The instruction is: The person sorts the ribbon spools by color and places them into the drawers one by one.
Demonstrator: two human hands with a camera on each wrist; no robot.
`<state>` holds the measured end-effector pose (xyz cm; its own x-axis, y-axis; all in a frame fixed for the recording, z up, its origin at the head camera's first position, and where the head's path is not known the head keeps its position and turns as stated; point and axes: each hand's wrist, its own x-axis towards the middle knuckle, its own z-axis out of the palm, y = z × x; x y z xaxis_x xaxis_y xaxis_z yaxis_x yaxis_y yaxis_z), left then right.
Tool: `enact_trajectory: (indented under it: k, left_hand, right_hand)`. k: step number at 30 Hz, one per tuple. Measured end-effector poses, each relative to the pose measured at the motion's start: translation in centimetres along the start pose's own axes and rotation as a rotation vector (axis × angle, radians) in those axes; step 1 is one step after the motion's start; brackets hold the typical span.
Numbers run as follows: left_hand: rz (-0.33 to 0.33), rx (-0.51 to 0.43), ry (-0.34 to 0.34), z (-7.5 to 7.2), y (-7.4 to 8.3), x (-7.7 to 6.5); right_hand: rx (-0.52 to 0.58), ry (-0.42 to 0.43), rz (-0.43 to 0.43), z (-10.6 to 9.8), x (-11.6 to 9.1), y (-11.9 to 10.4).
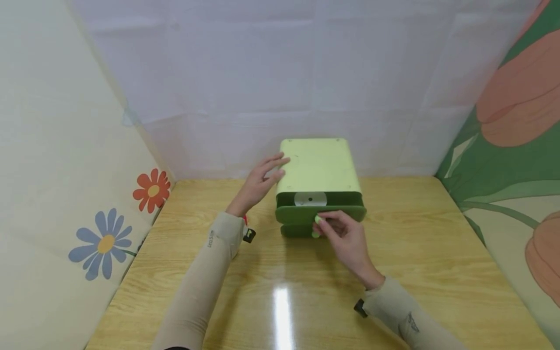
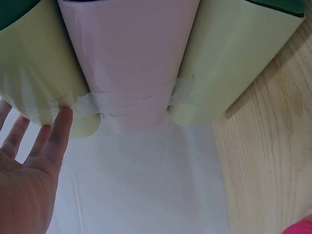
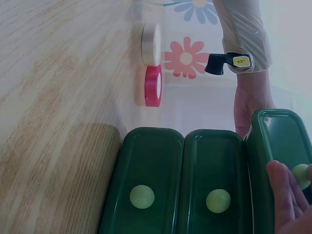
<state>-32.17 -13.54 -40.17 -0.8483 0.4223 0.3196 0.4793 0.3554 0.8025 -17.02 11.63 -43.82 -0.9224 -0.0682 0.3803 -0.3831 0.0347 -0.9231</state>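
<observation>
A small cabinet [image 1: 317, 165] of stacked drawer units, with a light green top, stands on the table. Its top drawer [image 1: 288, 214] is pulled partway out, and a white disc with a dark centre hole [image 1: 302, 200] shows inside. My right hand [image 1: 348, 240] pinches that drawer's round pale green knob [image 3: 301, 176] between thumb and fingers. The lower two drawers [image 3: 156, 163] are closed. Against the upper left edge of the cabinet, my left hand [image 1: 261, 181] rests with fingers extended. In the left wrist view its fingertips touch the light green unit, beside clear tape across the pink middle unit [image 2: 129, 58].
Left of the cabinet, a white roll [image 3: 151, 45] and a pink roll [image 3: 153, 86] stand on the wooden table [image 1: 407, 253], mostly hidden by my left wrist in the head view. A white sheet [image 1: 245, 63] hangs behind; flower-patterned panels [image 1: 516, 160] flank the table.
</observation>
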Motion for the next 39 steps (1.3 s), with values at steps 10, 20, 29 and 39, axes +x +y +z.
enact_trajectory:
  k: [10,20,29,39]
  left_hand:
    - [0.008,0.016,0.0,-0.1,-0.2,-0.2]
    - [0.004,0.02,-0.002,0.0,-0.1,-0.1]
    - [0.007,0.015,0.002,0.1,-0.3,0.0]
    - [0.019,0.019,0.005,-0.1,-0.3,0.0]
  right_hand:
    - [-0.022,0.026,0.009,0.2,0.5,0.2]
    - [-0.012,0.045,0.01,0.2,0.9,0.4]
    - [0.003,0.053,-0.007,0.2,1.5,0.7]
    - [0.029,0.076,-0.023,0.5,2.2,1.1]
